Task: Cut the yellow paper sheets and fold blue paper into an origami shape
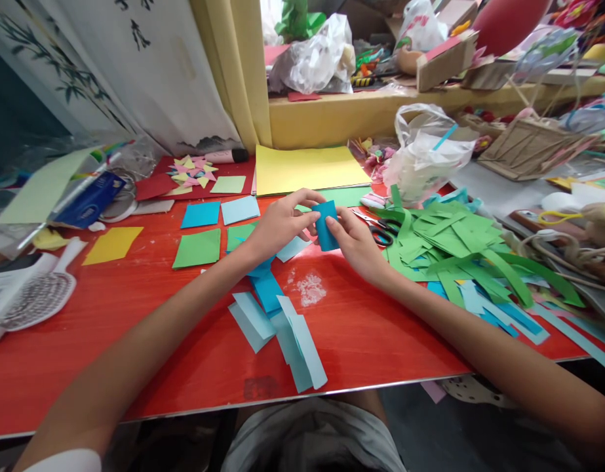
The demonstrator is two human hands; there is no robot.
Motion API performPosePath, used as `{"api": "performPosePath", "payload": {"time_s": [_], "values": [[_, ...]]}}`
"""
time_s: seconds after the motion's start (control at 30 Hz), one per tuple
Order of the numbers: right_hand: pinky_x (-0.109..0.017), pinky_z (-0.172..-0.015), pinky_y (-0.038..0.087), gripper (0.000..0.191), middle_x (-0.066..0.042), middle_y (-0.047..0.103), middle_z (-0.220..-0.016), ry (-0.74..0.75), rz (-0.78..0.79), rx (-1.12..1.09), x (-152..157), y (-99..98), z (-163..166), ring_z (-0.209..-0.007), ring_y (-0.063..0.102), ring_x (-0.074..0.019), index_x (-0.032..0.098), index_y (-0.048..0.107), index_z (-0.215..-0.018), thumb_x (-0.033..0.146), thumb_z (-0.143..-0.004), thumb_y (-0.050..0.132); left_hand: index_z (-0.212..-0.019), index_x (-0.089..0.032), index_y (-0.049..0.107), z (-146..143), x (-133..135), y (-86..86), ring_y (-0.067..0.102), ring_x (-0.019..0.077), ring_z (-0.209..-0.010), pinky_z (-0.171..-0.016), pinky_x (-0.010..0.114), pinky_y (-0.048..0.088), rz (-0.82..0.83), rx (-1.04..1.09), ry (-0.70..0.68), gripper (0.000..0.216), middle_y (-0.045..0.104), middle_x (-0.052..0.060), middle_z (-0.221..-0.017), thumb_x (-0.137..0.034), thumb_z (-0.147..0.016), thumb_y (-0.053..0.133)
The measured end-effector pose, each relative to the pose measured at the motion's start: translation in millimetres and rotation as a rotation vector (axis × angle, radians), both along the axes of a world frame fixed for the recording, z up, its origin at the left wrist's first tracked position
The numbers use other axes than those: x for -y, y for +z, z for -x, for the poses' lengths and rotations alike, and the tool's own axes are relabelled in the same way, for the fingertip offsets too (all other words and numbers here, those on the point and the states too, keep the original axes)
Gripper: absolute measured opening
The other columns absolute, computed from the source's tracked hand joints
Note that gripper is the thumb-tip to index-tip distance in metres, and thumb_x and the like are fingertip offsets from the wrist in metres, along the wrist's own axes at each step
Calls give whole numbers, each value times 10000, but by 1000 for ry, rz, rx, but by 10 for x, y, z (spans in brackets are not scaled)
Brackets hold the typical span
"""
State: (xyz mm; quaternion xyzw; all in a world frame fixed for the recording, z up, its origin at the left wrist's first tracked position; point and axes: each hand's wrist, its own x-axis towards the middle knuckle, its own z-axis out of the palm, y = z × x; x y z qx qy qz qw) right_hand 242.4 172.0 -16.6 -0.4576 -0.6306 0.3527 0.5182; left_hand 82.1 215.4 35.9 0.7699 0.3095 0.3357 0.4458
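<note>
Above the middle of the red table, my right hand (354,246) grips a small folded piece of blue paper (326,226), thumb across its face. My left hand (287,223) is at the paper's left edge, fingers curved and apart; whether its fingertips touch the paper is hard to see. Below the hands lie folded light blue papers (302,344) and darker blue folded papers (267,288). Square stacks of blue (200,214), pale blue (240,209) and green paper (197,248) sit left of my hands. Black-handled scissors (381,234) rest just right of my right hand.
A heap of green paper strips (459,246) covers the right side, with blue strips (503,311) beneath. Yellow sheets (309,169) lie at the back beside a plastic bag (427,160). At left are a white hairbrush (46,298) and a yellow square (113,245).
</note>
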Motion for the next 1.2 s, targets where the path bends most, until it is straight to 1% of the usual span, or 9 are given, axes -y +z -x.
{"api": "performPosePath", "payload": {"time_s": [0.07, 0.23, 0.37, 0.53, 0.6, 0.73, 1.07, 1.2], "values": [[-296, -668, 467, 284, -22, 592, -877, 9, 10, -17, -15, -23, -1, -748, 553, -140, 217, 507, -1043, 467, -917, 458, -1027, -187, 577, -1, -1, -15, 624, 77, -651, -595, 221, 561, -7, 0, 9, 202, 577, 29, -1008, -157, -830, 545], [-287, -667, 487, 287, -14, 576, -885, 62, 45, -119, -27, -27, 5, -728, 585, -123, 213, 486, -1037, 468, -906, 481, -1006, -219, 559, -22, 9, -51, 620, 62, -627, -597, 219, 565, -20, 60, 23, 180, 557, 11, -1012, -169, -834, 550], [-291, -661, 478, 258, 6, 545, -816, 86, 48, -149, -3, 10, 20, -680, 570, -114, 210, 468, -1038, 436, -915, 481, -951, -206, 558, -31, 25, -50, 624, 75, -637, -596, 223, 567, -33, 79, 44, 123, 571, 1, -931, -173, -832, 551], [-289, -657, 466, 250, 14, 526, -787, 72, 52, -135, 11, 27, 28, -663, 543, -107, 207, 471, -1005, 439, -913, 486, -892, -195, 536, -39, 20, -66, 626, 88, -643, -586, 218, 561, -38, 85, 73, 84, 577, -19, -787, -166, -818, 565], [-290, -652, 464, 251, 14, 530, -770, 69, 54, -125, 10, 27, 27, -654, 538, -107, 204, 476, -1003, 438, -913, 487, -879, -189, 525, -47, 17, -74, 624, 87, -643, -583, 216, 558, -36, 82, 88, 85, 570, -22, -768, -155, -812, 564], [-292, -652, 462, 230, 14, 533, -744, 73, 59, -112, 2, 20, 21, -658, 536, -111, 201, 488, -957, 427, -917, 481, -865, -181, 511, -63, 24, -68, 617, 86, -658, -569, 212, 552, -41, 63, 116, 102, 558, -15, -815, -130, -797, 565], [-282, -621, 459, 193, 18, 538, -726, 72, 56, -118, -17, 14, 11, -631, 532, -104, 194, 488, -913, 386, -908, 497, -871, -185, 494, -73, 33, -83, 598, 77, -671, -555, 208, 536, -35, 69, 113, 162, 541, -5, -913, -79, -766, 556], [-276, -613, 469, 181, 18, 535, -740, 79, 79, -140, -8, 34, 7, -625, 541, -99, 188, 498, -914, 366, -895, 524, -900, -188, 508, -72, 18, -99, 568, 68, -666, -570, 203, 516, -76, 61, 135, 187, 556, -3, -940, -73, -763, 559]]}}
